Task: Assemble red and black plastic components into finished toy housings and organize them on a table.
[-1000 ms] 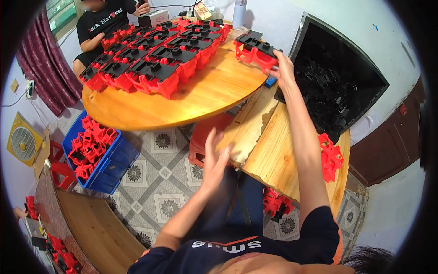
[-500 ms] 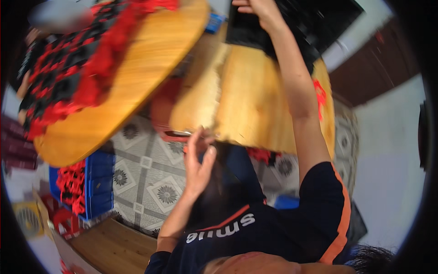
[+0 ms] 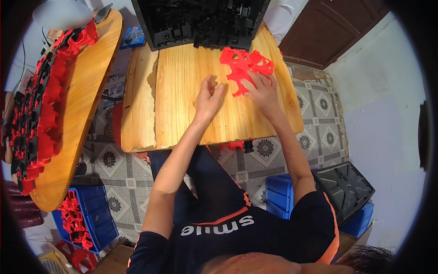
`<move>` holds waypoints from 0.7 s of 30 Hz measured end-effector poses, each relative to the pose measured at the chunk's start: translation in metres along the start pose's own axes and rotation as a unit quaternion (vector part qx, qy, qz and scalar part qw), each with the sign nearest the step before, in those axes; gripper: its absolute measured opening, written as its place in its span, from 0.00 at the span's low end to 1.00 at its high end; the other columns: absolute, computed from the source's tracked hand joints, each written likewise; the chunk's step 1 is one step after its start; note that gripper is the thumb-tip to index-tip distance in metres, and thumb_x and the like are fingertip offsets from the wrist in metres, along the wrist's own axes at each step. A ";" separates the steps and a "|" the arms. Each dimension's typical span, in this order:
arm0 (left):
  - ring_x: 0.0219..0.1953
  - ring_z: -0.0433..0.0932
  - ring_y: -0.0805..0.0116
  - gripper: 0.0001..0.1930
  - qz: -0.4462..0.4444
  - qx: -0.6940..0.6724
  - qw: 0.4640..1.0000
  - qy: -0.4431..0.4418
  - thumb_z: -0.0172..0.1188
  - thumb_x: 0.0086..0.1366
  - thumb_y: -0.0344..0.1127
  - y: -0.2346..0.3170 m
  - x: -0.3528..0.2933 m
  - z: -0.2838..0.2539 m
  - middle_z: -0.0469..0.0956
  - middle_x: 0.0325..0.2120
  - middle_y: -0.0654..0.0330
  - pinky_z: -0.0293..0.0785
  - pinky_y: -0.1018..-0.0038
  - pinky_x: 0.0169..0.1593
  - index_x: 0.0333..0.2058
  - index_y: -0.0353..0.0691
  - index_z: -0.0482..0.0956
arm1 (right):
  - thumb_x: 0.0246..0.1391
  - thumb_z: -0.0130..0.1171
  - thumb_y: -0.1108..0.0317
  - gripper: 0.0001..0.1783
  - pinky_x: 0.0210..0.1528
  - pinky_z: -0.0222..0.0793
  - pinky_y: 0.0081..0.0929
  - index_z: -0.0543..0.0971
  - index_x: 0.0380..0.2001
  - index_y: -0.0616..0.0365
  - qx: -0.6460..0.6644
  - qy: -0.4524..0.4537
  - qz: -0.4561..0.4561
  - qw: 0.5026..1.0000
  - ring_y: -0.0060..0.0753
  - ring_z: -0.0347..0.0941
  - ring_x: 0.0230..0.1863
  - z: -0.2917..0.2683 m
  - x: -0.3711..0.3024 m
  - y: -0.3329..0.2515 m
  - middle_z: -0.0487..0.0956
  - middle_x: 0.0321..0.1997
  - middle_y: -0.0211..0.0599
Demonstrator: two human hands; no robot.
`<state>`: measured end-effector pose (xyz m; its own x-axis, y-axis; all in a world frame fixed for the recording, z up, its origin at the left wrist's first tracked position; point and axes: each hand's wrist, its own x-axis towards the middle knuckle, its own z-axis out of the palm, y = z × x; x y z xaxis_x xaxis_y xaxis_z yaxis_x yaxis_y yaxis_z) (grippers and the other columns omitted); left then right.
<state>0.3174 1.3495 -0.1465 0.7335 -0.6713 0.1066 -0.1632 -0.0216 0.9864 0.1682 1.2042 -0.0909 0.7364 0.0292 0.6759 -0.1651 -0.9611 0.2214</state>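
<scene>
On the wooden table in front of me, several red plastic parts [image 3: 237,59] with cut-out openings lie in a small overlapping group. My right hand [image 3: 263,93] reaches over the near right side of this group, its fingers bent down onto a red plastic part and gripping it; the hand hides part of that piece. To the left of the parts, my left hand [image 3: 210,99] hovers just over the wood with nothing in it. Its fingers are loosely curled, and the thumb stands apart from them. At the table's far edge stands a black bin [image 3: 157,39] holding many black plastic parts [image 3: 214,25].
A second wooden table [image 3: 86,91] on the left carries long rows of red and black parts [image 3: 41,114]. Below it stands a blue crate [image 3: 96,214] of red parts. Blue bins [image 3: 279,194] and a black crate [image 3: 344,187] are on the floor at my right.
My view has turned to the right. My right hand has come back from the black bin to the red parts. The left hand has moved from the table's near edge to above its top.
</scene>
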 end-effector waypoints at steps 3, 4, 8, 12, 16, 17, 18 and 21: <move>0.50 0.72 0.65 0.35 -0.086 -0.192 0.978 0.006 0.58 0.67 0.49 0.011 -0.009 -0.013 0.70 0.53 0.52 0.70 0.71 0.52 0.64 0.36 0.55 | 0.38 0.71 0.55 0.28 0.60 0.57 0.37 0.78 0.45 0.53 0.032 -0.015 0.020 0.999 0.35 0.74 0.49 0.016 -0.010 -0.006 0.78 0.51 0.37; 0.53 0.71 0.64 0.37 -0.113 -0.295 0.949 -0.010 0.57 0.67 0.51 0.004 -0.008 -0.025 0.69 0.54 0.52 0.68 0.71 0.54 0.64 0.37 0.53 | 0.39 0.71 0.56 0.27 0.60 0.57 0.37 0.78 0.44 0.53 0.152 0.002 0.070 0.986 0.36 0.74 0.49 0.010 -0.005 -0.019 0.78 0.51 0.38; 0.53 0.74 0.61 0.29 -0.117 -0.464 0.877 -0.043 0.57 0.67 0.50 0.024 -0.024 -0.049 0.73 0.53 0.54 0.72 0.62 0.56 0.60 0.40 0.64 | 0.44 0.70 0.62 0.23 0.56 0.62 0.34 0.78 0.45 0.54 0.399 -0.047 -0.011 0.916 0.33 0.75 0.47 0.006 0.025 -0.042 0.79 0.48 0.36; 0.50 0.77 0.59 0.24 -0.140 -0.515 0.845 0.034 0.56 0.67 0.45 0.013 -0.030 -0.079 0.77 0.49 0.54 0.73 0.57 0.56 0.56 0.39 0.68 | 0.52 0.65 0.65 0.21 0.49 0.68 0.26 0.77 0.49 0.57 0.628 -0.101 0.216 0.741 0.27 0.73 0.48 0.047 0.077 -0.007 0.78 0.47 0.34; 0.50 0.76 0.62 0.26 -0.106 -0.471 0.872 0.077 0.57 0.67 0.46 0.021 -0.049 -0.091 0.74 0.49 0.57 0.76 0.58 0.53 0.60 0.46 0.62 | 0.53 0.65 0.59 0.25 0.49 0.68 0.25 0.76 0.53 0.53 0.477 -0.134 0.085 0.864 0.31 0.70 0.50 0.092 0.111 -0.005 0.75 0.48 0.34; 0.50 0.76 0.63 0.28 -0.086 -0.444 0.888 0.087 0.57 0.67 0.46 0.021 -0.053 -0.094 0.72 0.48 0.59 0.78 0.58 0.52 0.62 0.50 0.58 | 0.53 0.65 0.59 0.25 0.49 0.68 0.25 0.76 0.53 0.53 0.480 -0.136 0.081 0.863 0.31 0.70 0.50 0.099 0.114 -0.013 0.75 0.48 0.34; 0.50 0.75 0.64 0.29 -0.101 -0.417 0.897 0.109 0.55 0.68 0.51 0.035 -0.060 -0.096 0.70 0.45 0.60 0.79 0.60 0.50 0.63 0.51 0.57 | 0.52 0.65 0.56 0.26 0.51 0.66 0.27 0.77 0.53 0.51 0.425 -0.130 0.062 0.893 0.33 0.69 0.51 0.102 0.120 -0.024 0.74 0.48 0.34; 0.49 0.73 0.66 0.30 -0.141 -0.446 0.874 0.129 0.52 0.69 0.55 0.030 -0.078 -0.117 0.69 0.44 0.59 0.79 0.63 0.49 0.63 0.52 0.56 | 0.49 0.65 0.46 0.29 0.55 0.61 0.34 0.79 0.51 0.51 0.322 -0.107 0.019 0.941 0.40 0.68 0.52 0.103 0.133 -0.057 0.74 0.45 0.36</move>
<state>0.3325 1.4882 -0.1105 0.8043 -0.5410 -0.2458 0.5439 0.5036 0.6713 0.3435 1.2349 -0.0863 0.8650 0.0022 0.5018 0.1867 -0.9296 -0.3178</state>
